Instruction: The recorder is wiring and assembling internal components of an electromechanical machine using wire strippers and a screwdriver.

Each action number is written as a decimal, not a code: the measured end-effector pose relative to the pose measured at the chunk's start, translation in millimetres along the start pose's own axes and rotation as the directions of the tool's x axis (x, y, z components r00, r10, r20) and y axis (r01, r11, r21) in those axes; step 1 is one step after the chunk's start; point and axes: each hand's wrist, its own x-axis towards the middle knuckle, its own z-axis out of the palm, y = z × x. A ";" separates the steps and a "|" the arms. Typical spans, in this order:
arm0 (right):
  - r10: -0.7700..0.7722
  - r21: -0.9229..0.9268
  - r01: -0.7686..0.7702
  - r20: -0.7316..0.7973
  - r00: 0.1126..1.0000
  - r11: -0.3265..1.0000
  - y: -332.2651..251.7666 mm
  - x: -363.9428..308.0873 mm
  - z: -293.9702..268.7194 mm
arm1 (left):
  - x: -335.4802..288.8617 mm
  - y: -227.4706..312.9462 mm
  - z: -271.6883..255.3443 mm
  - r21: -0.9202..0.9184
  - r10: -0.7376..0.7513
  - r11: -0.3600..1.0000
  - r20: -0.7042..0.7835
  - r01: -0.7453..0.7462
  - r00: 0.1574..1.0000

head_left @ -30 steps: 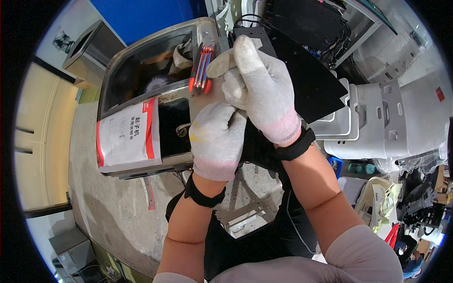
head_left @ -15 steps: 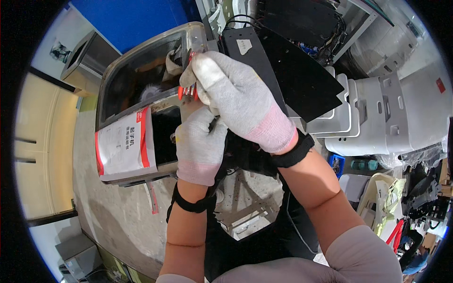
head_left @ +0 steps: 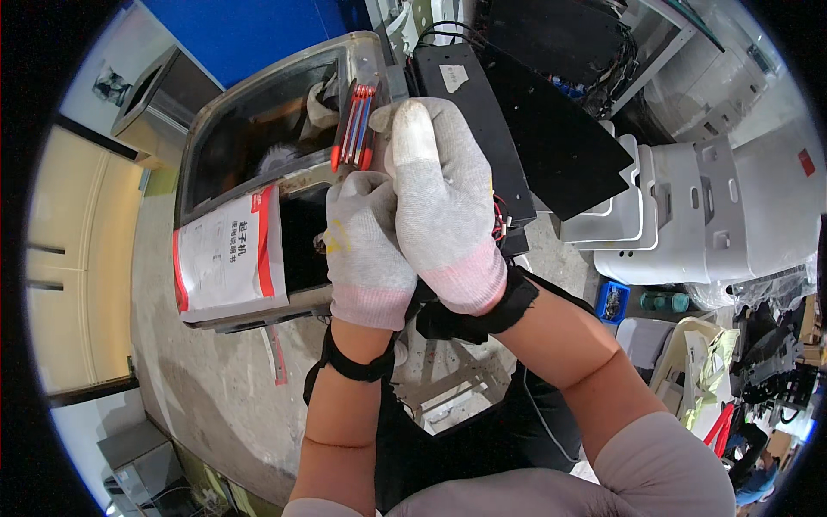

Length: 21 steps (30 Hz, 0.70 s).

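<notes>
Both my hands wear pale grey knit gloves with pink cuffs and meet in front of me. My left hand (head_left: 369, 237) is closed, fingers curled in against the right. My right hand (head_left: 444, 194) is also closed, thumb extended along the top; whatever lies between the fingers is hidden. Just beyond them, on the worn clear-lidded bin (head_left: 196, 159), rests a dark case holding several slim tools with red ends (head_left: 354, 129). A white booklet with red edges (head_left: 228, 263) lies on the bin's near left. A black metal box (head_left: 469, 112) stands to the right of the hands.
A black panel (head_left: 560, 129) leans beyond the metal box. White plastic crates (head_left: 689, 211) stand at the right, near a small blue bin (head_left: 612, 302). Cream cabinets (head_left: 86, 267) line the left. A blue board (head_left: 250, 34) is at the back.
My right hand has drawn back and turned, away from the red-ended tools, which now show more fully. My left hand stays near the same place, and both remain close together.
</notes>
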 end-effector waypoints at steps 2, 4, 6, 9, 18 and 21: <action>0.013 0.019 -0.013 0.004 1.000 1.000 -0.8 1.5 -0.8 | 0.7 -0.3 -0.6 0.053 0.058 0.997 -0.011 -0.057 0.998; 0.008 -0.091 -0.005 0.038 0.999 0.996 -2.3 5.8 -4.8 | 0.2 -0.1 0.3 0.063 0.085 0.995 -0.031 -0.083 0.996; -0.035 -0.149 0.050 0.104 0.994 0.988 -3.0 12.6 -9.3 | -0.8 0.4 3.7 0.025 0.085 0.996 -0.059 -0.083 0.995; -0.064 -0.170 0.101 0.215 0.975 0.980 -3.4 22.3 -16.0 | -2.5 -0.6 7.6 0.018 0.065 0.998 -0.085 -0.064 0.994; -0.001 -0.126 0.053 0.385 0.923 0.991 -8.5 32.2 -35.2 | 0.1 2.6 6.3 0.024 -0.012 1.000 -0.064 0.014 0.998; -0.044 -0.471 0.226 0.366 0.930 0.853 -24.1 37.7 -57.0 | 0.4 7.7 5.4 0.066 -0.085 0.994 -0.035 0.087 0.996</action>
